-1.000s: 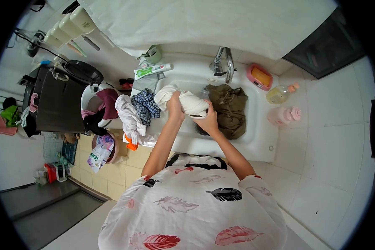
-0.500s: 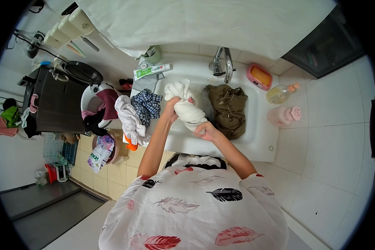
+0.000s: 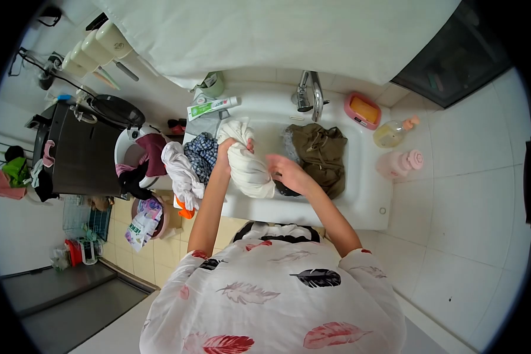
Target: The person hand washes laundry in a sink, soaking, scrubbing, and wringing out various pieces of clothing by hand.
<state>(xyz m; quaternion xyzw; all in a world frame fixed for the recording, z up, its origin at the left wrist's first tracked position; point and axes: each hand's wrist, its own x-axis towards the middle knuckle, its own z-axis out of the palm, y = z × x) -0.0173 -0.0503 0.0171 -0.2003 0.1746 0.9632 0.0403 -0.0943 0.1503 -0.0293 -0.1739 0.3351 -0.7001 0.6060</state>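
Observation:
A twisted white cloth (image 3: 251, 171) hangs over the left part of the white sink (image 3: 366, 203). Around its upper part my left hand (image 3: 229, 152) is wrapped, with fingertips showing on the far side. Just right of the cloth, my right hand (image 3: 289, 173) has its fingers apart and holds nothing. Brown clothing (image 3: 321, 159) lies wet in the basin to the right of that hand. A blue checked cloth (image 3: 201, 156) and a white garment (image 3: 182, 174) rest on the sink's left ledge.
Behind the basin stands a chrome faucet (image 3: 310, 97). A pink soap dish (image 3: 363, 110), a pump bottle (image 3: 395, 132) and a pink bottle (image 3: 400, 164) are at the right. Toothpaste (image 3: 212, 108) lies at the back left. A washing machine (image 3: 85, 156) stands farther left.
My right hand has let go of the white cloth's lower end and opened beside it. The cloth has moved left and hangs more upright, still in my left hand. The view has shifted slightly.

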